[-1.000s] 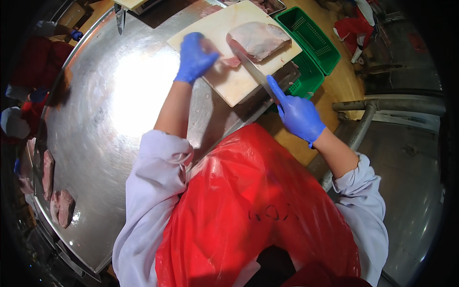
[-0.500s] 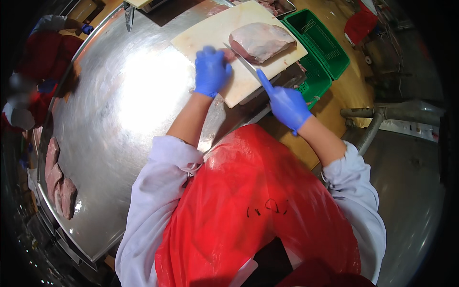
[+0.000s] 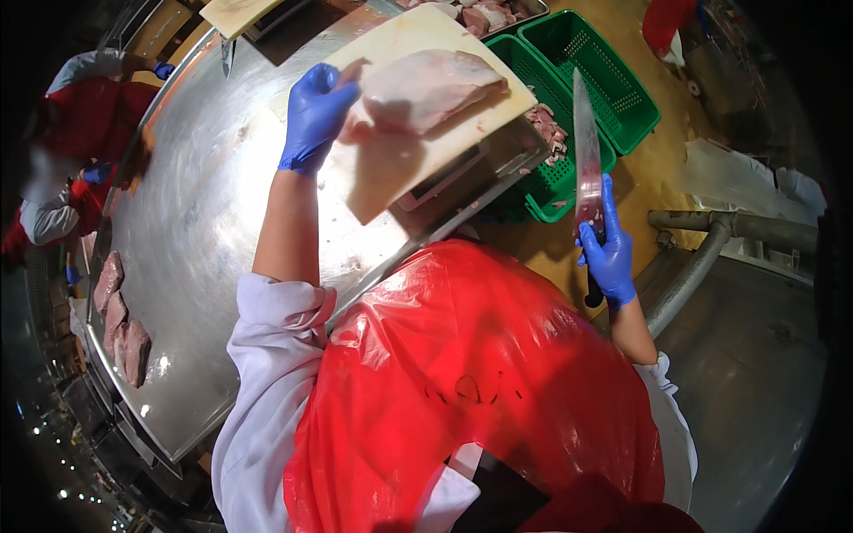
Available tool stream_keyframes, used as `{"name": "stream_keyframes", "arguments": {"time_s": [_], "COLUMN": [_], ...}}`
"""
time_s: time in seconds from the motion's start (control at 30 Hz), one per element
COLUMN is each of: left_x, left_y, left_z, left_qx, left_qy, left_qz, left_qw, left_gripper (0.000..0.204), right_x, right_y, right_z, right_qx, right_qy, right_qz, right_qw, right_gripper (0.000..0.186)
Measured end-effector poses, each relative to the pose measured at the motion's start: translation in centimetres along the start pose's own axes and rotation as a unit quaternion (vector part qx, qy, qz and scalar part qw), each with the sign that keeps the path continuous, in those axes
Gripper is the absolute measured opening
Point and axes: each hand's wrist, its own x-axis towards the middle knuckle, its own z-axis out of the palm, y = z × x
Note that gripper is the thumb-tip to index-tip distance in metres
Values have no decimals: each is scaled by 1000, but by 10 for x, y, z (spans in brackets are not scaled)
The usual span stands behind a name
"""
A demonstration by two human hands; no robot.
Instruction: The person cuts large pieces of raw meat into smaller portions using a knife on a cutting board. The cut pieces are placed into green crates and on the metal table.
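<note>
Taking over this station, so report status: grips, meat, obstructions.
Left grip at left end of meat. Right grip holds knife, off the cutting board. Meat on board, shadow across part.

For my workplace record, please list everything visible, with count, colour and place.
Table: 1, silver, left
Near board: 1, cream, upper centre
Far board: 1, cream, top left
Large meat: 1, pink, on near board
Meat strips: about four, pink, left
Meat tray: 1, silver, top
Baskets: 2, green, upper right
Trimmings: several, pink, nearer basket
Far knife: 1, silver, top left
Rail: 1, grey, right
People: at least two, red, left
Held knife: 1, silver, right
Apron: 1, red, lower
Sleeves: 2, white, lower
Left hand: 1, blue-gloved, beside large meat
Right hand: 1, blue-gloved, holding knife
</note>
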Motion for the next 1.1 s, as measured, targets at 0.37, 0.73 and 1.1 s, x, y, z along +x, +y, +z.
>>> {"name": "stream_keyframes", "arguments": {"time_s": [0.37,0.73,1.1], "left_x": [-80,-75,-84], "left_y": [-58,-24,-13], "left_z": [65,124,134], "left_qx": [504,515,324], "left_qy": [77,85,192], "left_qz": [207,253,57], "left_qw": [835,815,924], "left_gripper": [32,23,10], "right_x": [55,153,164], "right_y": [70,66,72], "right_z": [-78,-102,-96], "right_qx": [59,98,143], "right_qy": [3,-17,-29], "right_qz": [5,-179,-186], "right_qw": [998,979,972], "right_gripper": [77,75,77]}}
